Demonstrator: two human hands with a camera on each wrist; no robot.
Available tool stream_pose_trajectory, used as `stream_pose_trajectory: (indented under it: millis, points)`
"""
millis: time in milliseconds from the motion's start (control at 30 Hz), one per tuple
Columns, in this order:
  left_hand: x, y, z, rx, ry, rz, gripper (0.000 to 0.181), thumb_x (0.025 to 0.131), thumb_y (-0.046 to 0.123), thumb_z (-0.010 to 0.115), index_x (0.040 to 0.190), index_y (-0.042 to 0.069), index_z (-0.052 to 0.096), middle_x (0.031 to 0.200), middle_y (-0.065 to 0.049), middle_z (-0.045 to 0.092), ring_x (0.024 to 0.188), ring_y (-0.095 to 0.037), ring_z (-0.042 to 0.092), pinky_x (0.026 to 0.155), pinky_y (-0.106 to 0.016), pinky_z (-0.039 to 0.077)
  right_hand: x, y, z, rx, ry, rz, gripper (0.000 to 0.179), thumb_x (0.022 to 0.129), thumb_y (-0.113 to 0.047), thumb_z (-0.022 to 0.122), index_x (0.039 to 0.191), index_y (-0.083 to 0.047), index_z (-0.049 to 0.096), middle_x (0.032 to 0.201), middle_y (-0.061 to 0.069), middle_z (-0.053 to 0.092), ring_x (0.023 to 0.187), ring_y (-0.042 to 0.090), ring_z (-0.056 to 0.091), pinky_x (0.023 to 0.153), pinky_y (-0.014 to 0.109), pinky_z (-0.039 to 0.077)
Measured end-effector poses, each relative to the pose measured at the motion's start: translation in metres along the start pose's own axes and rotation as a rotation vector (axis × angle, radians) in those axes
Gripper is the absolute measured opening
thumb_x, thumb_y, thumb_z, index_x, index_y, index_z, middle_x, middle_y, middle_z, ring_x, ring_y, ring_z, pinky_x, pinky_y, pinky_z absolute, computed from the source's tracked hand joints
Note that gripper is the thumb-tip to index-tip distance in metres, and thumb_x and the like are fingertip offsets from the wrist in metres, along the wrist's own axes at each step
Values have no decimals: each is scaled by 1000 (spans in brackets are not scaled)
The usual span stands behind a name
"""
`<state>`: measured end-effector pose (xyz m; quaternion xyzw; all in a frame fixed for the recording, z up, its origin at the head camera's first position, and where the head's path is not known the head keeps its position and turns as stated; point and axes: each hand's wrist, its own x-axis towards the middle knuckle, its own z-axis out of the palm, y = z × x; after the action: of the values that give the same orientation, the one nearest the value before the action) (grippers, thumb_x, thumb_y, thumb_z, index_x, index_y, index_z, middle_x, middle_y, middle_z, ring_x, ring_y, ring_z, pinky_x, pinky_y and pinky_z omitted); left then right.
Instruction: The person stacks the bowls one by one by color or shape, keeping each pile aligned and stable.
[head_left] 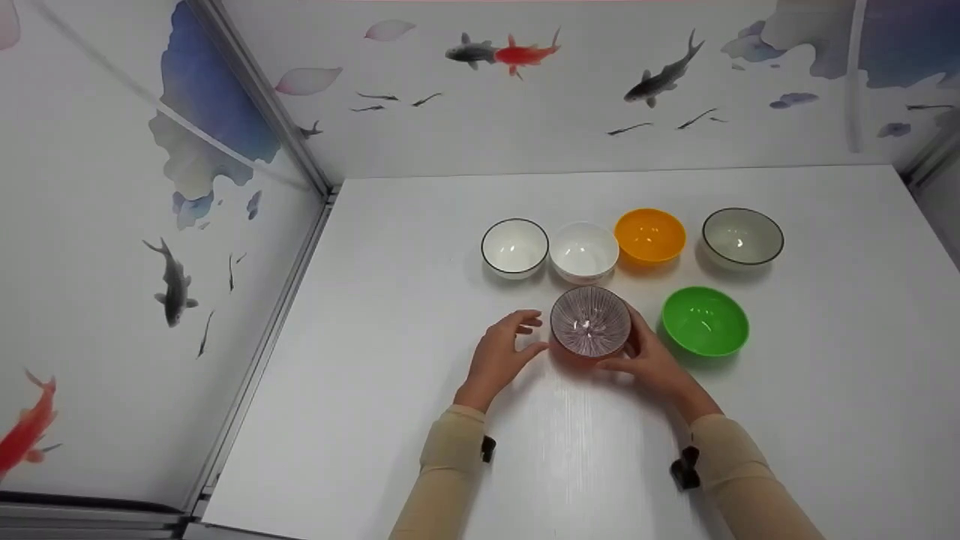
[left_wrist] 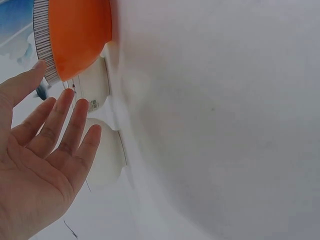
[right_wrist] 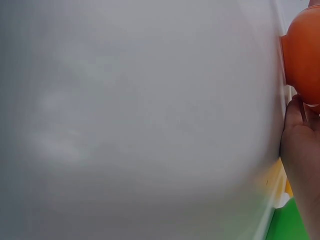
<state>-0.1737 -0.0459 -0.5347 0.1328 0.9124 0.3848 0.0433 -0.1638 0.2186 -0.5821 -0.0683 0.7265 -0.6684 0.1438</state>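
Observation:
A bowl with purple-grey stripes (head_left: 590, 321) stands upright in the middle of the head view, its striped band (left_wrist: 43, 35) rising above an orange bowl (left_wrist: 82, 35) that it appears nested in. My right hand (head_left: 652, 364) grips the right side of this pair, thumb in front and fingers partly hidden behind. In the right wrist view that hand (right_wrist: 302, 145) lies against the orange wall (right_wrist: 306, 57). At the left, my left hand (head_left: 501, 352) has its fingers spread and relaxed, holding nothing. Its thumb tip is close to the rim; contact is unclear.
Behind the pair, a black-rimmed white bowl (head_left: 514, 247), a plain white bowl (head_left: 585, 251), a yellow-orange bowl (head_left: 650, 235) and a grey-green bowl (head_left: 742, 237) form a row. Right of my right hand sits a green bowl (head_left: 705, 321). Fish-printed walls (head_left: 570, 142) bound the white table (head_left: 360, 300).

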Motion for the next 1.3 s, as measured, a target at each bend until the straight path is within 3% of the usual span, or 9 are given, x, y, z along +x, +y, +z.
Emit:
stream_pose_trajectory:
  millis: [333,833,1300]
  points:
    - [0,-2,-4,2,-2,-28,49,91,25,73,136,19,58,127,2,69,116,-16,65,101,-37,52,0,0,-1,-11,-5,5,120,76,-10,84,161,-14,-1,169,10,3,156,30,12,124,42,16]
    - [-1,-12,-8,-19,16,-13,48,90,23,74,135,16,59,127,0,69,116,-17,66,101,-37,52,2,1,0,5,-15,-37,116,78,-3,81,161,-10,0,169,14,4,155,35,11,124,43,15]
    - [-2,-16,-12,-45,18,-44,48,90,21,74,135,14,58,128,-2,68,116,-18,66,103,-37,52,1,0,0,-2,-4,-17,119,76,-7,83,161,-14,1,169,10,5,155,30,13,123,38,19]
